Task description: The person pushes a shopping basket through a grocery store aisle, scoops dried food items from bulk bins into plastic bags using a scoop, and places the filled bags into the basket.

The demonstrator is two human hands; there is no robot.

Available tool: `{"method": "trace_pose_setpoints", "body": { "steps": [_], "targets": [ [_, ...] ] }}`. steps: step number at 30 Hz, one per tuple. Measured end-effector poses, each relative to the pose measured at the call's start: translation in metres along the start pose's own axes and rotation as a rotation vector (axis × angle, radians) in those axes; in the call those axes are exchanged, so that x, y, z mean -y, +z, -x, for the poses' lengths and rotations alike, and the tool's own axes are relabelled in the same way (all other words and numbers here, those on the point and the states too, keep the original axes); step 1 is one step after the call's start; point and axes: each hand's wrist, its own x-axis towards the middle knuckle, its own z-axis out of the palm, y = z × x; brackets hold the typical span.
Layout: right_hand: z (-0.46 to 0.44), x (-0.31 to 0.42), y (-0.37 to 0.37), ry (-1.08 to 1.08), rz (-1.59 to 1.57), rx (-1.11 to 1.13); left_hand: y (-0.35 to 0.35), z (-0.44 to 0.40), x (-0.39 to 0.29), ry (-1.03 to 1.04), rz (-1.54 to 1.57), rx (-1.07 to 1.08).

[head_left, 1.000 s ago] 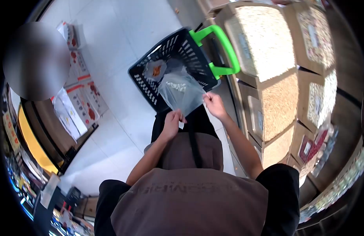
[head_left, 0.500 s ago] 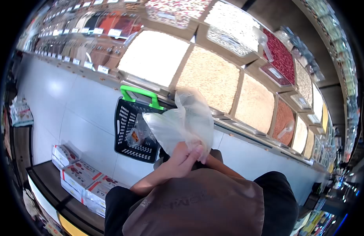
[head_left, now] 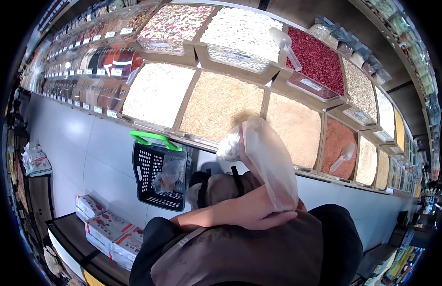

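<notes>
A translucent plastic bag (head_left: 274, 159) hangs open and loose along my right forearm, reaching toward the bins. My right hand (head_left: 246, 151) is partly hidden by the film, beside a bunched whitish lump of plastic (head_left: 228, 147) at its end; its fingers are closed there, but not clearly seen. My left hand (head_left: 265, 209) crosses in front of my apron and holds the bag's near edge, thumb pointing right. Just beyond the hands lie a bin of beige grain (head_left: 221, 102) and a bin of pale tan grain (head_left: 293, 126).
A black shopping basket (head_left: 140, 178) with a green handle (head_left: 154, 139) stands on the floor at left, a clear packet (head_left: 168, 177) inside. A clear scoop (head_left: 287, 47) rests by the red beans (head_left: 316, 62). Boxes (head_left: 109, 228) sit on a low shelf at lower left.
The bag has gone from being held bunched by both hands near my lap to stretching along my right arm. My right hand moved forward to the bins; my left hand shifted right.
</notes>
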Motion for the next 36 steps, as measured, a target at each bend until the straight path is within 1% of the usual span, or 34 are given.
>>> {"method": "trace_pose_setpoints", "body": {
  "steps": [1, 2, 4, 6, 8, 9, 10, 11, 12, 14, 16, 17, 18, 20, 21, 22, 24, 25, 27, 28, 29, 31, 33, 34, 36],
  "targets": [
    [-0.009, 0.003, -0.005, 0.017, 0.002, -0.042, -0.007, -0.005, 0.002, 0.039, -0.004, 0.023],
    [-0.017, 0.007, -0.008, 0.033, 0.008, -0.08, -0.017, -0.011, 0.006, 0.032, -0.002, 0.039],
    [-0.027, 0.013, -0.013, 0.075, 0.008, -0.131, -0.041, -0.012, 0.014, 0.047, -0.03, -0.131],
    [-0.032, 0.019, -0.016, 0.106, -0.018, -0.135, -0.066, 0.003, 0.033, -0.091, -0.318, -0.362],
    [-0.03, 0.024, -0.019, 0.106, -0.067, -0.06, -0.09, 0.017, 0.061, -0.256, -0.291, -0.466],
    [-0.029, 0.026, -0.02, 0.107, -0.092, -0.006, -0.104, 0.024, 0.071, -0.361, -0.356, -0.372],
    [-0.029, 0.029, -0.021, 0.108, -0.112, 0.049, -0.11, 0.026, 0.077, -0.548, -0.276, -0.329],
    [-0.029, 0.032, -0.022, 0.11, -0.13, 0.116, -0.114, 0.029, 0.085, -0.659, -0.117, -0.28],
    [-0.03, 0.037, -0.022, 0.114, -0.143, 0.188, -0.116, 0.03, 0.092, -0.684, 0.054, -0.254],
    [-0.038, 0.051, -0.02, 0.101, -0.133, 0.328, -0.125, 0.032, 0.103, -0.703, 0.277, -0.238],
    [-0.05, 0.068, -0.014, -0.05, 0.003, 0.455, -0.132, 0.036, 0.111, -0.71, 0.412, -0.239],
    [-0.064, 0.071, -0.009, -0.549, 0.184, 0.467, -0.137, 0.036, 0.113, -0.718, 0.451, -0.238],
    [-0.065, 0.078, -0.001, -0.549, 0.186, 0.453, -0.143, 0.036, 0.116, -0.723, 0.481, -0.236],
    [-0.071, 0.094, 0.015, -0.766, 0.413, 0.414, -0.158, 0.033, 0.117, -0.723, 0.514, -0.231],
    [-0.077, 0.095, 0.018, -0.833, 0.491, 0.424, -0.165, 0.031, 0.118, -0.721, 0.528, -0.23],
    [-0.084, 0.101, 0.018, -0.837, 0.498, 0.416, -0.171, 0.029, 0.118, -0.721, 0.541, -0.234],
    [-0.093, 0.116, 0.015, -0.8, 0.63, 0.543, -0.182, 0.023, 0.122, -0.721, 0.545, -0.254],
    [-0.096, 0.112, 0.015, -0.805, 0.632, 0.535, -0.188, 0.021, 0.12, -0.712, 0.548, -0.262],
    [-0.108, 0.112, 0.016, -0.625, 0.436, 0.511, -0.194, 0.017, 0.122, -0.703, 0.535, -0.28],
    [-0.104, 0.118, 0.019, -0.642, 0.437, 0.492, -0.196, 0.016, 0.123, -0.706, 0.538, -0.288],
    [-0.092, 0.127, 0.022, -0.182, 0.186, 0.382, -0.197, 0.016, 0.123, -0.71, 0.545, -0.295],
    [-0.099, 0.137, 0.008, 0.091, -0.053, 0.477, -0.2, 0.018, 0.121, -0.723, 0.566, -0.303],
    [-0.119, 0.095, -0.016, -0.17, -0.052, 0.739, -0.203, 0.018, 0.12, -0.73, 0.585, -0.3],
    [-0.118, 0.077, -0.019, 0.039, -0.159, 0.867, -0.204, 0.018, 0.12, -0.736, 0.606, -0.295],
    [-0.105, 0.051, -0.015, 0.143, -0.441, 0.943, -0.204, 0.012, 0.12, -0.746, 0.657, -0.256]
  ]
}}
